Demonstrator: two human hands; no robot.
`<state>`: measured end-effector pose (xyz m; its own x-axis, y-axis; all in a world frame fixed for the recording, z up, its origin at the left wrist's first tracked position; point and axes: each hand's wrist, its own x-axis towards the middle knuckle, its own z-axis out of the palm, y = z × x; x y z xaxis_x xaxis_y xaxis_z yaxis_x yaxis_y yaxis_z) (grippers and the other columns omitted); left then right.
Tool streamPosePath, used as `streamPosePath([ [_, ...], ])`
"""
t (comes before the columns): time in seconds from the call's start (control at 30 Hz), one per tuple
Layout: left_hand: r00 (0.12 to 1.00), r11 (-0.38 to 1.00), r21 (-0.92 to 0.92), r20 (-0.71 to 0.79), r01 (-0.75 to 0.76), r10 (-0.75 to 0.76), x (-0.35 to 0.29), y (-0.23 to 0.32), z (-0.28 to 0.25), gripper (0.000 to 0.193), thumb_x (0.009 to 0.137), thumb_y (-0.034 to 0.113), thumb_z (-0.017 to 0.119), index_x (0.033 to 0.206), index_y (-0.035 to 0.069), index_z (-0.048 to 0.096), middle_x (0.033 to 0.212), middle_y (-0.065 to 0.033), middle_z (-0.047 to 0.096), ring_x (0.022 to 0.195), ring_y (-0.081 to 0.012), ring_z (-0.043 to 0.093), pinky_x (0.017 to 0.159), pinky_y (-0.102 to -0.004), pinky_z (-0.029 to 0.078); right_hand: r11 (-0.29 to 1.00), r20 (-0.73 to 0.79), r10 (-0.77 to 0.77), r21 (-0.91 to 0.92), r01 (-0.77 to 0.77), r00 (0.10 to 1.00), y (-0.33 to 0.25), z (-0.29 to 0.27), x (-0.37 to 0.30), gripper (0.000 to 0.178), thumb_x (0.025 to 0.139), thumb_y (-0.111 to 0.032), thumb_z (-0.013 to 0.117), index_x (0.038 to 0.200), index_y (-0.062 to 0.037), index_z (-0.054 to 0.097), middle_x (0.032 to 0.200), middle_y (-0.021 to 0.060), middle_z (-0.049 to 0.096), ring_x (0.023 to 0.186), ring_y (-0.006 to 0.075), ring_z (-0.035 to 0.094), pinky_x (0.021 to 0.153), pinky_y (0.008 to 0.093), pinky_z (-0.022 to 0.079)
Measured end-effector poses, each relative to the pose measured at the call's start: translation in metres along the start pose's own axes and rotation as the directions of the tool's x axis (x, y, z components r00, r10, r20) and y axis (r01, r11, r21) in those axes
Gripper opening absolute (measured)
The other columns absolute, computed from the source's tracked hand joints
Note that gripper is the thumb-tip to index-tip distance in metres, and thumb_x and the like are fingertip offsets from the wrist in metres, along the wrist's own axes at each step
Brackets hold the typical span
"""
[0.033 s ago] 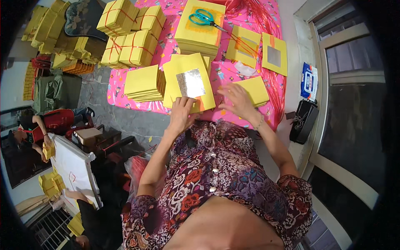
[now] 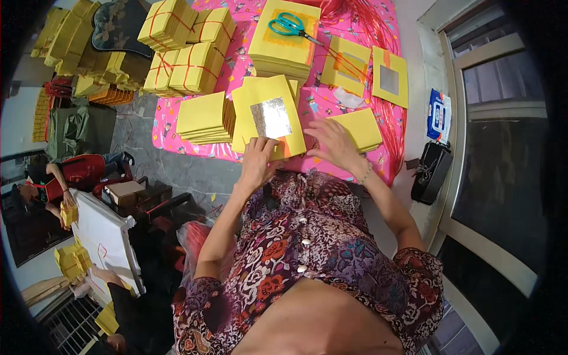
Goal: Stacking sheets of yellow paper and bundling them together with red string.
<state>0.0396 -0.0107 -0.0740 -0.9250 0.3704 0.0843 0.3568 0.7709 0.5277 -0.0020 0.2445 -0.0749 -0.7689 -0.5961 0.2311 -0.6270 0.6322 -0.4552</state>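
Observation:
My left hand (image 2: pixel 257 161) has its fingers bent over the near edge of a yellow paper sheet (image 2: pixel 245 100) with a silver foil rectangle (image 2: pixel 272 117) and an orange strip. That sheet lies at an angle over other yellow paper. Just to its right, my right hand (image 2: pixel 338 145) hovers with fingers apart and nothing in them. Beside that hand is a stack of folded yellow paper (image 2: pixel 362 129). Another folded yellow stack (image 2: pixel 200 116) sits to the left of the foil sheet. Part of my left thumb is hard to make out.
Teal-handled scissors (image 2: pixel 288 25) rest on a tall yellow paper stack (image 2: pixel 278 66). Tied yellow bundles (image 2: pixel 195 66) stand far left on the pink tablecloth (image 2: pixel 168 139). Red string (image 2: pixel 387 133) trails down the right side. At left, people handle yellow paper at a white table (image 2: pixel 109 236).
My right hand has shifted slightly left, toward the foil sheet. My left hand and the paper look the same.

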Motion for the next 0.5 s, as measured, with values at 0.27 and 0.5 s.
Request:
streamPosePath([
  [0.27,1.0,1.0,0.003,-0.007,-0.026,0.026,0.0,-0.003,0.001,0.051,0.062,0.012,0.075,0.109,0.01,0.055,0.104,-0.0086,0.052,0.097,-0.0302,0.047,0.082,-0.0409,0.042,0.989,0.21,-0.138,-0.017,0.145,0.968,-0.006,0.01,0.024,0.065,0.065,-0.023,0.077,0.123,-0.0084,0.05,0.129,0.008,0.047,0.128,0.0304,0.037,0.105,0.043,0.034],
  [0.5,1.0,1.0,0.015,0.019,-0.002,0.002,0.001,-0.003,0.0,0.052,0.063,0.014,0.074,0.111,0.01,0.056,0.104,-0.0087,0.052,0.098,-0.0302,0.047,0.083,-0.0413,0.042,0.951,0.175,-0.306,0.021,0.307,0.936,0.007,0.018,0.024,0.043,0.071,-0.019,0.072,0.11,-0.0061,0.059,0.124,0.0091,0.054,0.122,0.0288,0.045,0.104,0.0424,0.036],
])
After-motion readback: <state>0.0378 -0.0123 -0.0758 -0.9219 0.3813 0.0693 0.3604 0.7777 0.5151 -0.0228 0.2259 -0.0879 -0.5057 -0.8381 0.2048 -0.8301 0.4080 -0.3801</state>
